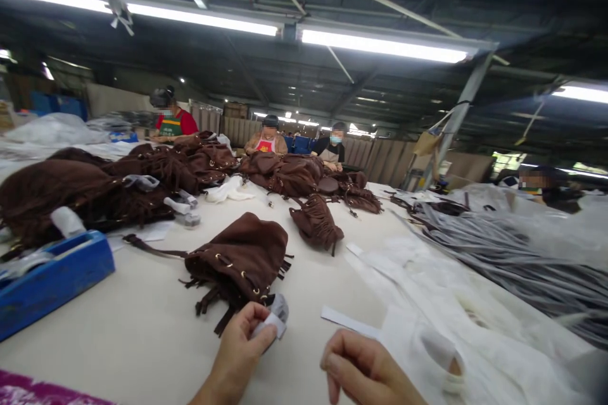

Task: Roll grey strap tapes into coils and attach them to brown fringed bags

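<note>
The left hand point(242, 345) pinches a small pale wrapping point(270, 327) between thumb and fingers at the lower end of a brown fringed bag point(242, 247); the fingers cover part of the wrapping, so how it joins the bag is hard to make out. The bag lies on its side on the pale counter point(156, 323), its eyeleted edge toward the hands and its contents hidden. The right hand point(365, 370), its lower part cut off by the bottom edge, hangs with curled fingers near a white strip point(349, 321); whether it grips anything cannot be told. On the left, a blue dispenser point(61, 281), cut off by the frame, contains a pale roll point(28, 262) only partly visible. Beyond, heaped brown bags point(285, 171) overlap too closely to count and partly hide co-workers behind them. At right, translucent plastic point(570, 228) covers part of a pile of grey straps point(503, 259).
</note>
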Motion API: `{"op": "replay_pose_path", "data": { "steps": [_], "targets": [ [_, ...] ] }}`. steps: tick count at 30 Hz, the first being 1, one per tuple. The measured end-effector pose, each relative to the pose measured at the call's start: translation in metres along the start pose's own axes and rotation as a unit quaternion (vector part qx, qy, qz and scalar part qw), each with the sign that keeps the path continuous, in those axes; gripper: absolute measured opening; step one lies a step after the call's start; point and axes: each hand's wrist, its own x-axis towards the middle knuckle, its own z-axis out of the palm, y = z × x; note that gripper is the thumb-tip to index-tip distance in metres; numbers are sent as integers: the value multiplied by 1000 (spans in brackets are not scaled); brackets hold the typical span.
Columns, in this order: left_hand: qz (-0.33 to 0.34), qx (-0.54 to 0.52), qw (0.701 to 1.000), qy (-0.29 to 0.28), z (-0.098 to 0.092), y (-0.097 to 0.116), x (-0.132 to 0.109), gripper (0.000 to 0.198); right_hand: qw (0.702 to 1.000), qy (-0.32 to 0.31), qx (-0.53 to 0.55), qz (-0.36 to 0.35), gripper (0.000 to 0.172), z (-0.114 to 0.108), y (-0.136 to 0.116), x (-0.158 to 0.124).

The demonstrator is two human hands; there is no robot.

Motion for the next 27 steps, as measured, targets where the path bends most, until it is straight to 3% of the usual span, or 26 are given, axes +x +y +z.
{"op": "replay_pose_path", "data": {
  "steps": [3, 5, 10, 22, 27],
  "targets": [
    [13, 24, 1000, -3, 1, 1, -4, 29, 999, 9, 10, -49, 25, 38, 3, 41],
    [20, 39, 999, 4, 2, 0, -5, 26, 998, 15, 6, -60, 24, 49, 12, 55],
    [28, 53, 998, -8, 2, -3, -4, 20, 997, 55, -13, -49, 24, 52, 26, 60],
    [40, 35, 997, -50, -6, -11, -5, 22, 993, 112, -38, 28, 19, 67, 14, 75],
    [32, 54, 998, -4, -3, -7, -3, 27, 996, 82, 9, 36, 26, 65, 17, 72]
  ]
}}
